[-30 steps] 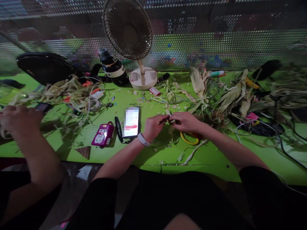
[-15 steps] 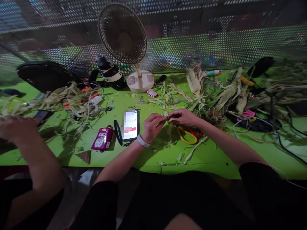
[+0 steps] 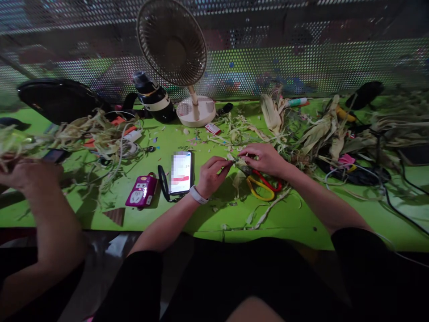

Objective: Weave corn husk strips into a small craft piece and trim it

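My left hand, with a pale band on the wrist, is closed in a pinch on a small piece of corn husk. Just right of it, my right hand has its fingers bent together above the scissors; what is between its fingertips is too small to make out. The scissors lie on the green table under my right hand, with one yellow and one red handle loop. Their blades are partly covered by husk scraps. A lit phone lies left of my left hand.
A purple socket box sits left of the phone. Behind stand a fan and a black bottle. Dried husks and cables spread over the right side. At far left, another person's hand is near more husks.
My fingertips have parted: my right hand has moved slightly right and up, and the husk piece shows more at my left fingertips. The other person's hand at far left has shifted right.
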`<state>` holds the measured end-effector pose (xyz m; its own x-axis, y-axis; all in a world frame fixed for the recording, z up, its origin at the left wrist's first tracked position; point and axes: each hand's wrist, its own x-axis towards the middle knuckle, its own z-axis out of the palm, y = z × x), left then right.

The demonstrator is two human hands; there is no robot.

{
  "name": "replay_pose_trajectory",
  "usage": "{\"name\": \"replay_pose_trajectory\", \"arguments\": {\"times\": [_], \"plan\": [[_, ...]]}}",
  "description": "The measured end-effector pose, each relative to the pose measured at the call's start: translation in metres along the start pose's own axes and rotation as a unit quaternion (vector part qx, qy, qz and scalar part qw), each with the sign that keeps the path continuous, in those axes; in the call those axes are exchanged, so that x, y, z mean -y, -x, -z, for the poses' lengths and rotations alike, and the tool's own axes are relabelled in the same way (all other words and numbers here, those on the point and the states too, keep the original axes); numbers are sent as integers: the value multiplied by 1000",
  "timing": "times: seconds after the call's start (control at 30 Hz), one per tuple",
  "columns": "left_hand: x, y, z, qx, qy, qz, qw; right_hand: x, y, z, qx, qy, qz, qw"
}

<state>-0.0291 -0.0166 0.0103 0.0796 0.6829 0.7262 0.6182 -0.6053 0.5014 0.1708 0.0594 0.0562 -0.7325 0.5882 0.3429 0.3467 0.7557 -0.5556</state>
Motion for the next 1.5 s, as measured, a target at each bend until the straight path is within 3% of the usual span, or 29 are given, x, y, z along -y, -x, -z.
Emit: {"name": "replay_pose_trajectory", "arguments": {"times": [0.23, 0.4, 0.53, 0.7, 0.9, 1.07, 1.17, 1.23, 1.27, 1.3, 1.37, 1.43, 1.5], "plan": [[1, 2, 1, -1, -25, -23, 999, 7, 1, 2, -1, -32, -15, 999], [2, 1, 0, -31, -48, -88, 994, 5, 0, 0, 19, -81, -49, 995], [3, 2, 0, -24, -52, -93, 994, 3, -2, -6, 43, -100, -29, 994], [4, 1, 0, 9, -28, -27, 999, -2, -4, 0, 41, -68, -15, 997], [9, -5, -1, -9, 33, 61, 998, -19, -2, 20, 79, 115, -15, 990], [7, -11, 3, -8, 105, 173, 979, -25, -1, 34, 96, 83, 3, 992], [3, -14, 7, 13, 228, 309, 923, -22, -1, 37, 96, -18, -36, 995], [2, -16, 8, 17, 362, 415, 835, -19, -1, 32, 87, -157, -93, 979], [2, -16, 7, 8, 424, 458, 781, -17, 0, 27, 79, -247, -123, 958], [2, -16, 7, -3, 475, 497, 726, -16, 0, 20, 67, -344, -147, 925], [1, -14, 6, -12, 514, 530, 674, -13, 1, 4, 20, -528, -194, 827], [0, -12, 5, -13, 563, 557, 611, -10, 1, -12, 13, -650, -224, 726], [-3, -10, 5, -10, 606, 565, 560, -5, 2, -24, 33, -710, -238, 662]]}}
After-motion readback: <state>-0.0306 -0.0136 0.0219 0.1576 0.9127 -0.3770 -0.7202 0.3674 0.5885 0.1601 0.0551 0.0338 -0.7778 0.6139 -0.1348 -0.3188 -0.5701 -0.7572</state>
